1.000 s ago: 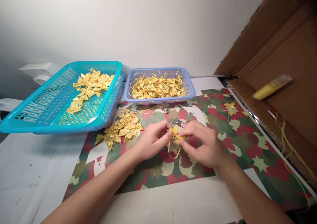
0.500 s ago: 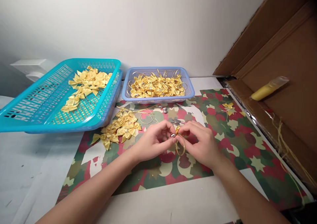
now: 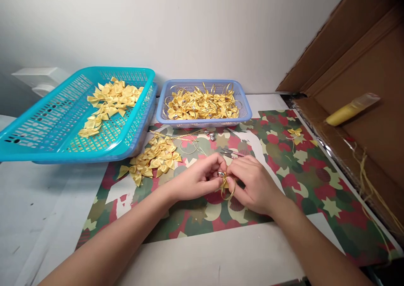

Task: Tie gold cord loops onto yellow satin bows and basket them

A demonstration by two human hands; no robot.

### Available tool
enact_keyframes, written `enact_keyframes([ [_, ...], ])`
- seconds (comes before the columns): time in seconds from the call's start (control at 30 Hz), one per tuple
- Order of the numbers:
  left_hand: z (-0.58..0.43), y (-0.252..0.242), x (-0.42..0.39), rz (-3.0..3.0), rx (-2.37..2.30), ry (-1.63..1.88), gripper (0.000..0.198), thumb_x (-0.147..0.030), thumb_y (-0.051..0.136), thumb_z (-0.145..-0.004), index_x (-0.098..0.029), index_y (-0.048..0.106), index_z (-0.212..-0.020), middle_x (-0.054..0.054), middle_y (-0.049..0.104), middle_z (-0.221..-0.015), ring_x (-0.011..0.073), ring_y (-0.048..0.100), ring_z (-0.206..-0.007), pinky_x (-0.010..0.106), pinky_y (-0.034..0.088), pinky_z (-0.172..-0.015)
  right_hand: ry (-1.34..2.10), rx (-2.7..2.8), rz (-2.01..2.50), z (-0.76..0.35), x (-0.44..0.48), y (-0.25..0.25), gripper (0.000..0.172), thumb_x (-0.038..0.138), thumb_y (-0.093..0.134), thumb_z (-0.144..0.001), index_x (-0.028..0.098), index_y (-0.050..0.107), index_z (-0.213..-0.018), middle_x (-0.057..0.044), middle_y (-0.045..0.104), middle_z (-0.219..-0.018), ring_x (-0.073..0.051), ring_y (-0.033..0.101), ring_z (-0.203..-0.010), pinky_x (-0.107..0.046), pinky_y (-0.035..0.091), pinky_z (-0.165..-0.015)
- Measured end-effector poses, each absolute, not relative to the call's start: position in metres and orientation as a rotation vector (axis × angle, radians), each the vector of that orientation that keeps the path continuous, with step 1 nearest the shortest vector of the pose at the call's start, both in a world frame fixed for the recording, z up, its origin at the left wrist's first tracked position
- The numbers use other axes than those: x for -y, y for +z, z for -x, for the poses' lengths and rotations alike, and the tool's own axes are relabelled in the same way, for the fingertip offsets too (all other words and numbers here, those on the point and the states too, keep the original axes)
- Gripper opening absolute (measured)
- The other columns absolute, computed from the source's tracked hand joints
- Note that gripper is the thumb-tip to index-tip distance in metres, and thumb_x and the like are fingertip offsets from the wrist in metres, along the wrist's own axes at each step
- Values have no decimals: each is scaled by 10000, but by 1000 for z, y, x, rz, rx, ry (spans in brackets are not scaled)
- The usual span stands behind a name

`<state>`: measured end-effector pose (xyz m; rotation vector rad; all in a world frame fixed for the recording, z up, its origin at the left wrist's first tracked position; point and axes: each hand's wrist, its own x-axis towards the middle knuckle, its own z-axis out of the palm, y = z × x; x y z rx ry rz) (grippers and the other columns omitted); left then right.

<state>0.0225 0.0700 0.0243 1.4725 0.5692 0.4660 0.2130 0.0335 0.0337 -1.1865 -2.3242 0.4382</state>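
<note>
My left hand (image 3: 202,177) and my right hand (image 3: 251,183) meet over the patterned sheet, both closed in a pinch. Between their fingertips is a small yellow ribbon bow (image 3: 225,184), partly hidden by the fingers. A shiny silver bead (image 3: 221,174), perhaps a bell, sits against it at my left fingertips. A gold cord loop (image 3: 232,192) hangs below, close to my right thumb. Just beyond the hands lies a pair of small scissors or snips (image 3: 232,153). Loose yellow bows (image 3: 158,157) are heaped left of my left hand.
A turquoise basket (image 3: 63,154) with yellow bows stands at left. The blue-purple basket (image 3: 205,121) behind the hands holds bows with gold loops. Silver beads (image 3: 212,137) and gold cords (image 3: 176,137) lie before it. Cardboard (image 3: 356,67) walls the right side.
The bow has turned between my fingertips, so more yellow ribbon shows below the silver bead. My right fingers have curled in closer over it. The view has shifted slightly.
</note>
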Motion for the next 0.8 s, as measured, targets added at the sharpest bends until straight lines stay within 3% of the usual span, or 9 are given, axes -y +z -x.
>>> enact_keyframes([
  [0.37,-22,24,-71,-1453,-532,377,151,-159,521,-855,-208,387,-905,-47,463,-737,86,435,-613,210,327,-541,471,2067,1069,-204,-32,18,206,89,488,-674,197,385,-532,50,365,-498,-97,310,-499,-233,261,-493],
  [0.8,-21,30,-71,-1393,-506,367,214,-102,546,-817,-206,363,-857,-52,466,-736,58,363,-582,199,268,-512,587,1995,1022,-204,-31,19,217,130,501,-722,192,408,-536,47,378,-492,-87,318,-481,-222,266,-474],
])
